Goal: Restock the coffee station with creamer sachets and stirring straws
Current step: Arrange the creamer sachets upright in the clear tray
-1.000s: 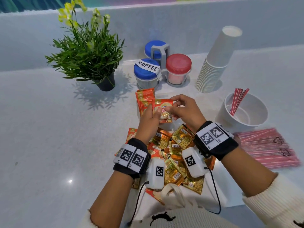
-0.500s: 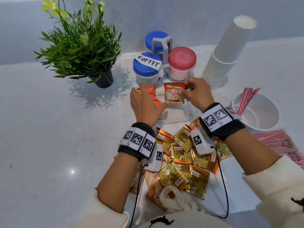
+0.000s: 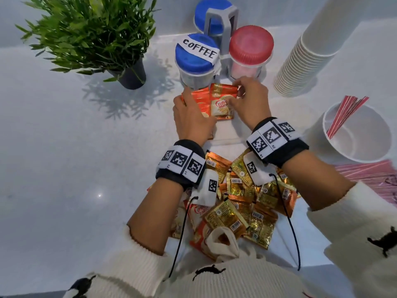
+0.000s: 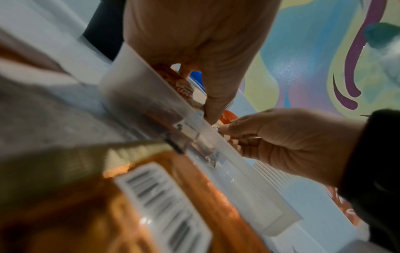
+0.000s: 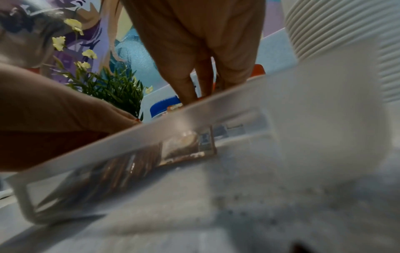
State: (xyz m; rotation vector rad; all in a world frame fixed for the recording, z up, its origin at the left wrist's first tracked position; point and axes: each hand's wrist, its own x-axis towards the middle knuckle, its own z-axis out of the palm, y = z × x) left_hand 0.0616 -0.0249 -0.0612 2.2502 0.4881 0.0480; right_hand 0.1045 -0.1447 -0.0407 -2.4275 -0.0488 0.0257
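Note:
A clear plastic container [image 3: 225,137] stands in front of the jars. Several orange creamer sachets [image 3: 198,100] stand upright in it. My left hand [image 3: 198,106] holds that stack, fingers on its left side and thumb on its near side. My right hand [image 3: 234,94] pinches a Coffee-mate sachet [image 3: 221,104] by its right edge and sets it upright against the stack. In the left wrist view the left hand [image 4: 205,51] and right hand [image 4: 281,137] meet over the container's wall [image 4: 140,89]. A pile of loose sachets [image 3: 247,201] lies under my wrists. Red stirring straws [image 3: 343,112] lean in a white bowl [image 3: 365,151].
Behind the container stand a blue-lidded jar marked COFFEE [image 3: 196,59], a red-lidded jar [image 3: 250,50] and another blue-lidded jar [image 3: 212,16]. A stack of paper cups [image 3: 305,54] is at the back right, a potted plant [image 3: 90,33] at the back left. Wrapped pink straws [image 3: 376,175] lie at the right.
My right hand has carried the Coffee-mate sachet forward and down into the container beside the orange stack. My left hand stays on the stack. My head has moved closer.

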